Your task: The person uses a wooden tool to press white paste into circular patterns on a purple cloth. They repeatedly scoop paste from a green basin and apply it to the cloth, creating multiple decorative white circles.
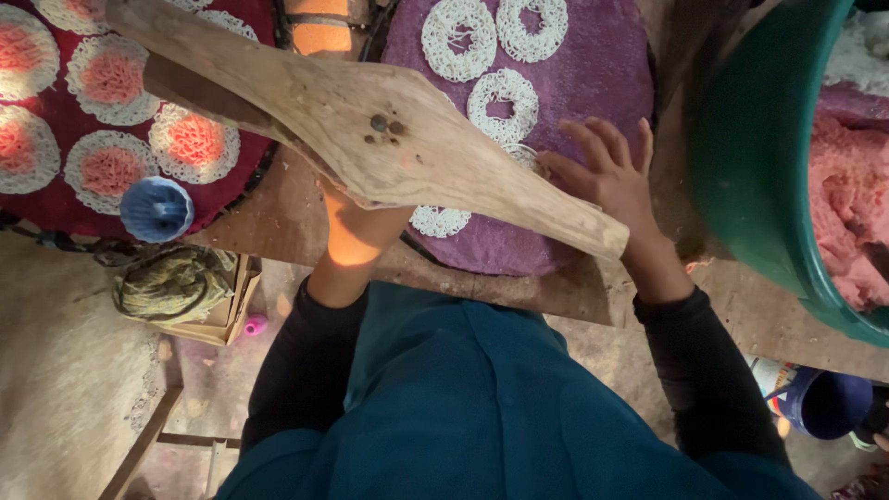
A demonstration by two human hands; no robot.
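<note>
A long wooden press lever [389, 139] runs from upper left to lower right across my view. My left hand [356, 231] is under it, mostly hidden; I cannot see its fingers. My right hand [607, 176] rests flat with fingers spread on a round purple tray [611, 74], beside the lever's lower end. White lacy noodle rings [503, 104] lie on that tray.
A dark red round tray [42, 208] at the left carries several pink-centred noodle rings. A blue mould cup [156, 208] sits at its edge. A green tub [755, 157] of pink dough stands at the right. A cloth bundle [171, 282] lies on a small box.
</note>
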